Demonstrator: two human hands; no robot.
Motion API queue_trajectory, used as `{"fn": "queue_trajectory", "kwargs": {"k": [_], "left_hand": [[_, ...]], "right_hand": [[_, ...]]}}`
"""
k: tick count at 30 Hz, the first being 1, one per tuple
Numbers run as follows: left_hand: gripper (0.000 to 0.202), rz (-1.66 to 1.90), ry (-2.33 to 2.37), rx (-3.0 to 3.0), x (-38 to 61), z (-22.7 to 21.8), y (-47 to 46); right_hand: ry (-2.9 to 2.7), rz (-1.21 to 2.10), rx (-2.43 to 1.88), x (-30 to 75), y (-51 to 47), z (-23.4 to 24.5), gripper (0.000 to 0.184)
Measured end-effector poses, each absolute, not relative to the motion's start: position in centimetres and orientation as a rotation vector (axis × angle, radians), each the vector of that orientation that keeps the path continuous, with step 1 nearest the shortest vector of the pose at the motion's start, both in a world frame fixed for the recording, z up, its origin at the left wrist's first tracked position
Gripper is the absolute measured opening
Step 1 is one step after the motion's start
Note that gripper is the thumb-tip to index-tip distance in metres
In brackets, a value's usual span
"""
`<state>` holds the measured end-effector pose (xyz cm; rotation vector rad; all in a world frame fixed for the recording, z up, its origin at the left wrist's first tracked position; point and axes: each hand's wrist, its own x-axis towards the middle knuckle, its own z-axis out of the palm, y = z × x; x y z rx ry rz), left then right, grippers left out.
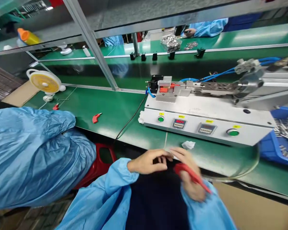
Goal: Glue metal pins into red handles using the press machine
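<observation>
My right hand (190, 169) is closed around a long red plastic piece (194, 177), blurred by motion, in front of the table edge. One end of the piece sticks out past my wrist. Close by on the left, my left hand (148, 161) has curved fingers with the thumb apart, and nothing shows in it. The fingertips of both hands nearly meet. Just beyond them a crumpled white scrap (188, 145) lies on the green table (120, 110). Behind it stands a white bench machine (201, 108) with buttons and displays, and a red part (163, 89) sits in its fixture.
A red angled part with a metal pin (96, 118) lies on the table to the left, near another red part (56, 107). A blue bin of metal pieces (276, 147) stands at right. A co-worker's blue sleeve (62, 119), a yellow fan (45, 82) and a black cable (132, 118) are at left.
</observation>
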<state>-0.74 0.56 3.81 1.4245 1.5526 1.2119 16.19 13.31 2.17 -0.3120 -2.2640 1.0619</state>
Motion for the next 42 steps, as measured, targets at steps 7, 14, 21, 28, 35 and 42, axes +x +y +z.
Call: {"fn": "queue_trajectory", "kwargs": {"k": [7, 14, 21, 28, 35, 42], "left_hand": [[0.053, 1.609, 1.519, 0.707, 2.0, 3.4, -2.6], [0.051, 1.648, 1.574, 0.319, 1.9, 2.0, -2.5], [0.055, 1.665, 1.467, 0.394, 3.0, 3.9, 0.3], [0.052, 1.681, 1.521, 0.455, 2.6, 4.3, -0.1], [0.050, 1.656, 1.558, 0.508, 2.6, 3.9, -0.3], [0.048, 1.655, 1.554, 0.506, 2.5, 3.8, -0.5]], "right_hand": [[-2.106, 1.112, -0.340, 14.5, 10.5, 3.6, 0.049], [-1.921, 0.834, -1.071, 18.4, 16.2, -0.7, 0.040], [-1.774, 1.452, -0.862, 17.3, 16.7, 1.5, 0.032], [-1.751, 1.416, -0.894, 18.5, 15.6, 5.4, 0.033], [-1.931, 1.309, -0.984, 18.1, 15.5, 6.5, 0.037], [-1.973, 1.298, -0.986, 17.8, 15.3, 7.2, 0.035]]}}
